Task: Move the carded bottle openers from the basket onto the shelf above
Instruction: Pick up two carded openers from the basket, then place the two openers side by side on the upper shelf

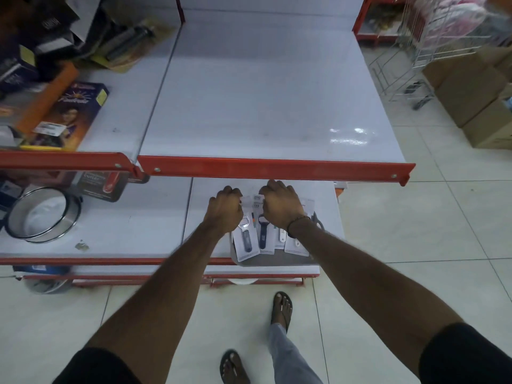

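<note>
Just left of centre frame, the left hand point(225, 210) is curled closed on the top edge of the carded bottle openers point(253, 239), and right beside it the right hand point(281, 207) closes over the same fanned stack. The cards stand in a shallow grey basket point(277, 260) on the lower shelf point(124, 225), under the red lip of the bare white shelf above point(263, 106), which fills the upper middle. They look light and stiff but slippery against each other, so pinching the whole bundle by its top edges seems wisest.
</note>
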Tool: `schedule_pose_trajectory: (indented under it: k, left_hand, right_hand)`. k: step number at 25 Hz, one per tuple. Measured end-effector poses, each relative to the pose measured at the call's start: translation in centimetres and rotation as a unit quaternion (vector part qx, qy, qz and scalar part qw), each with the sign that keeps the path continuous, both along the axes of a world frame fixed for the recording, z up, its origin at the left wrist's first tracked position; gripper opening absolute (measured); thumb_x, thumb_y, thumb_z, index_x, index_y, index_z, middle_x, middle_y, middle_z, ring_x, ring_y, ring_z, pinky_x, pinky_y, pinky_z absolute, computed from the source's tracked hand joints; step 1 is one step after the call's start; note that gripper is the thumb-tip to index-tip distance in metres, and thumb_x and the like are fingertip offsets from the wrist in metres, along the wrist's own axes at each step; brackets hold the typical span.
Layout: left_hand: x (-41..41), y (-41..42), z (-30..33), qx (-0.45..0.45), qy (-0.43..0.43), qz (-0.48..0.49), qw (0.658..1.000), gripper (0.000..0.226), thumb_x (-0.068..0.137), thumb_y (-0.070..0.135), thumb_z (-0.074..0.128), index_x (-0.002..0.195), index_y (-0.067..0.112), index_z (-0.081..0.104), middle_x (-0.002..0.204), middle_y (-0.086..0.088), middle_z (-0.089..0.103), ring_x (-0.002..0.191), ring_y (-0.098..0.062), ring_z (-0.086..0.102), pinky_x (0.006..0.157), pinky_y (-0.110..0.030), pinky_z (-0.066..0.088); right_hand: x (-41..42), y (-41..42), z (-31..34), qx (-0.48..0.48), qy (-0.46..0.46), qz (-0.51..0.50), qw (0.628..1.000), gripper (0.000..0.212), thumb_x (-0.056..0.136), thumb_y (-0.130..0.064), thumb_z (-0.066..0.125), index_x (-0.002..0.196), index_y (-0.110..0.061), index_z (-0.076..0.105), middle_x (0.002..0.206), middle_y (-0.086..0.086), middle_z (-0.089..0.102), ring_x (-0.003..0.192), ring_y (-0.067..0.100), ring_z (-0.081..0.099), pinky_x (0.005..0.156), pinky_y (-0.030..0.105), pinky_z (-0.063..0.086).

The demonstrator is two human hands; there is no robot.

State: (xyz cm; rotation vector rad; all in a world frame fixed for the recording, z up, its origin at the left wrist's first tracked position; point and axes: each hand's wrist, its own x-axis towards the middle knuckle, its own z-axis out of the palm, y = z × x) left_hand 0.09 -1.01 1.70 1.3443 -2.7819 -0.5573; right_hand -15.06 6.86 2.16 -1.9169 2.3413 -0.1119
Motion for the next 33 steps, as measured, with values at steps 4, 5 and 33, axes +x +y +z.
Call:
schedule_pose_trajectory:
  k: [4, 5, 33]
  left_hand:
    - [2.6, 2.8, 3.1, 0.112, 0.096, -0.010, 0.989, 0.017, 0.100, 0.006, 0.047, 0.115, 0.006, 0.054, 0.113, -0.021, 0.069, 0.078, -0.026, 0.062, 0.058, -0.025, 0.046]
    - [3.3, 3.5, 3.8, 0.120, 0.113, -0.019, 0.986, 0.015, 0.101, 0.006, 0.045, 0.113, 0.006, 0.053, 0.111, -0.022, 0.069, 0.075, -0.024, 0.059, 0.055, -0.023, 0.042]
    - [-0.9, -12.7, 20.3, -0.087, 0.230, 0.128, 0.961, 0.027, 0.091, 0.004, 0.037, 0.103, 0.004, 0.061, 0.112, -0.018, 0.068, 0.106, -0.038, 0.059, 0.100, -0.045, 0.039]
  right_hand:
    - [1.9, 4.3, 2.0, -0.044, -0.080, -0.043, 0.995, 0.030, 0.089, -0.012, 0.052, 0.119, -0.012, 0.057, 0.117, 0.011, 0.067, 0.103, 0.033, 0.063, 0.085, 0.043, 0.054]
    - [2.3, 5.4, 2.4, -0.050, -0.087, -0.046, 0.994, 0.028, 0.090, -0.014, 0.054, 0.118, -0.013, 0.055, 0.115, 0.011, 0.068, 0.100, 0.033, 0.065, 0.084, 0.044, 0.056]
    - [-1.5, -10.5, 21.3, -0.195, -0.123, -0.086, 0.969, 0.025, 0.095, -0.012, 0.040, 0.113, -0.008, 0.056, 0.101, 0.015, 0.071, 0.087, 0.037, 0.064, 0.066, 0.031, 0.042]
